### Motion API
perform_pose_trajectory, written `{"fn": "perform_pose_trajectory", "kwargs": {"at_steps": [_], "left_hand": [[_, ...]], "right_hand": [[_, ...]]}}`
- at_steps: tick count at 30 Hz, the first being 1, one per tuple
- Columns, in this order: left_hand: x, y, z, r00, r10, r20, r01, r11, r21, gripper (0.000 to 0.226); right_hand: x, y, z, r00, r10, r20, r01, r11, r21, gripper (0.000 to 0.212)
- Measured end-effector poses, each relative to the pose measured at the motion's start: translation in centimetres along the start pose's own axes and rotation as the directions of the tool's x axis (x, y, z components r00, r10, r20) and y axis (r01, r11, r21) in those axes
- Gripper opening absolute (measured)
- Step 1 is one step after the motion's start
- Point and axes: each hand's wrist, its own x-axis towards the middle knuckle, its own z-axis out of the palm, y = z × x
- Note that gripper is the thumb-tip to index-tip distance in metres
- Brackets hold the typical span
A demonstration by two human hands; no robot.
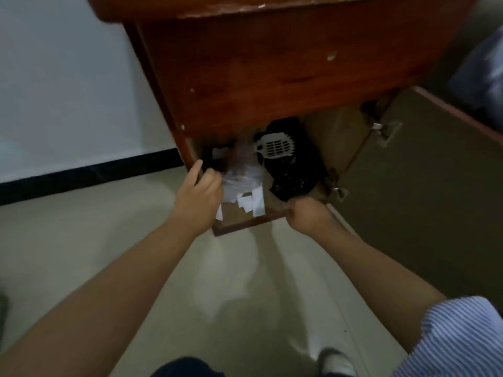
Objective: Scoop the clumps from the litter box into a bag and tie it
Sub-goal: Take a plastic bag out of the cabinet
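Note:
Low inside an open wooden cabinet [245,77] lies a white slotted litter scoop [275,146] on top of a black object [294,175]. Left of it sits a crumpled clear plastic bag [243,175] with white paper scraps [253,204] in front of it. My left hand [200,193] is at the bag's left side, fingers curled onto the plastic. My right hand [307,214] is closed in a fist at the cabinet's bottom front ledge [245,223], just below the black object; whether it grips anything is hidden. No litter box shows.
The cabinet door [408,186] stands swung open to the right, hinges showing. A white wall with a black skirting strip [89,172] is on the left. Pale floor tiles lie below, with my white shoe [336,363] near the bottom edge.

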Motion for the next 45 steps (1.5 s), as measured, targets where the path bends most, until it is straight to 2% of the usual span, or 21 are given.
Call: {"fn": "perform_pose_trajectory", "kwargs": {"at_steps": [2, 6, 9, 11, 12, 14, 16, 20, 22, 25, 27, 29, 30, 34, 36, 37, 39, 41, 42, 43, 45], "left_hand": [[0.0, -0.4, 0.8, 0.999, -0.029, 0.020, 0.028, 0.999, 0.042, 0.020], [-0.2, -1.6, 2.8, 0.996, -0.031, -0.085, 0.032, 0.999, 0.011, 0.033], [-0.3, -2.1, 3.8, 0.984, 0.000, -0.179, 0.008, 0.999, 0.039, 0.028], [-0.4, -2.0, 4.3, 0.978, 0.002, -0.209, 0.005, 0.999, 0.034, 0.027], [-0.4, -1.9, 4.4, 0.979, -0.012, -0.202, 0.017, 1.000, 0.025, 0.029], [-0.5, -1.3, 4.4, 0.985, -0.041, -0.169, 0.041, 0.999, -0.003, 0.038], [-0.5, -0.4, 4.4, 0.989, -0.083, -0.123, 0.077, 0.995, -0.056, 0.046], [-1.4, 2.7, 6.2, 0.991, -0.104, -0.087, 0.076, 0.958, -0.276, 0.057], [-1.9, 4.7, 7.9, 0.990, -0.126, -0.063, 0.097, 0.934, -0.343, 0.067], [-1.3, 7.2, 10.1, 0.972, -0.228, 0.058, 0.228, 0.850, -0.476, 0.081], [-0.4, 9.0, 10.8, 0.968, -0.247, 0.035, 0.221, 0.784, -0.581, 0.064], [0.5, 10.8, 10.9, 0.961, -0.277, -0.001, 0.200, 0.697, -0.689, 0.051], [1.0, 11.5, 10.9, 0.955, -0.297, -0.004, 0.199, 0.652, -0.732, 0.047], [2.3, 12.4, 11.3, 0.938, -0.346, 0.018, 0.232, 0.590, -0.773, 0.033], [2.4, 11.6, 11.6, 0.924, -0.379, 0.046, 0.276, 0.579, -0.767, 0.024], [2.2, 11.2, 11.6, 0.926, -0.360, 0.111, 0.311, 0.564, -0.765, 0.020], [1.7, 10.4, 11.6, 0.869, -0.378, 0.319, 0.483, 0.506, -0.714, 0.029], [1.8, 9.4, 11.8, 0.666, -0.444, 0.599, 0.745, 0.360, -0.562, 0.030], [2.0, 9.0, 11.9, 0.585, -0.465, 0.665, 0.811, 0.320, -0.490, 0.030], [2.3, 8.8, 11.7, 0.555, -0.481, 0.679, 0.832, 0.327, -0.448, 0.031], [3.1, 9.0, 11.6, 0.600, -0.490, 0.632, 0.798, 0.425, -0.428, 0.031]], "right_hand": [[2.8, -0.3, 1.4, 0.999, -0.018, 0.035, 0.016, 0.999, 0.051, 0.031], [8.0, -1.7, 3.6, 0.998, -0.059, 0.008, 0.057, 0.978, 0.202, 0.035], [11.9, -3.2, 5.2, 0.991, -0.123, -0.052, 0.132, 0.959, 0.252, 0.062], [14.4, -4.0, 6.3, 0.993, -0.056, -0.100, 0.085, 0.944, 0.319, 0.070], [15.5, -4.3, 6.8, 0.992, -0.025, -0.124, 0.062, 0.950, 0.307, 0.065], [17.0, -4.2, 7.5, 0.988, 0.005, -0.152, 0.031, 0.971, 0.238, 0.042], [17.5, -3.8, 7.8, 0.967, 0.005, -0.257, 0.078, 0.948, 0.309, 0.028], [15.0, -1.9, 7.8, 0.856, -0.172, -0.488, 0.402, 0.815, 0.418, 0.015], [12.4, -0.3, 7.1, 0.809, -0.298, -0.507, 0.529, 0.746, 0.405, 0.014], [9.0, 2.1, 6.2, 0.809, -0.424, -0.407, 0.587, 0.631, 0.507, 0.021], [7.8, 3.2, 6.0, 0.860, -0.439, -0.261, 0.491, 0.572, 0.657, 0.018], [7.5, 4.1, 6.3, 0.892, -0.430, -0.140, 0.387, 0.564, 0.730, 0.043], [7.5, 4.3, 6.5, 0.902, -0.419, -0.101, 0.353, 0.584, 0.731, 0.047], [7.9, 4.7, 6.9, 0.918, -0.397, 0.024, 0.242, 0.605, 0.758, 0.032], [8.1, 5.0, 7.1, 0.920, -0.391, 0.023, 0.251, 0.634, 0.732, 0.032], [8.3, 5.2, 7.0, 0.925, -0.379, 0.014, 0.254, 0.648, 0.717, 0.031], [9.4, 5.2, 6.6, 0.948, -0.318, -0.020, 0.245, 0.687, 0.684, 0.024], [11.4, 5.1, 6.5, 0.968, -0.236, -0.089, 0.235, 0.718, 0.655, 0.019], [12.8, 4.8, 6.5, 0.971, -0.202, -0.128, 0.237, 0.742, 0.627, 0.019], [14.2, 4.5, 6.5, 0.968, -0.184, -0.173, 0.250, 0.783, 0.569, 0.020], [17.4, 3.8, 6.5, 0.951, -0.206, -0.232, 0.282, 0.887, 0.366, 0.023]]}}
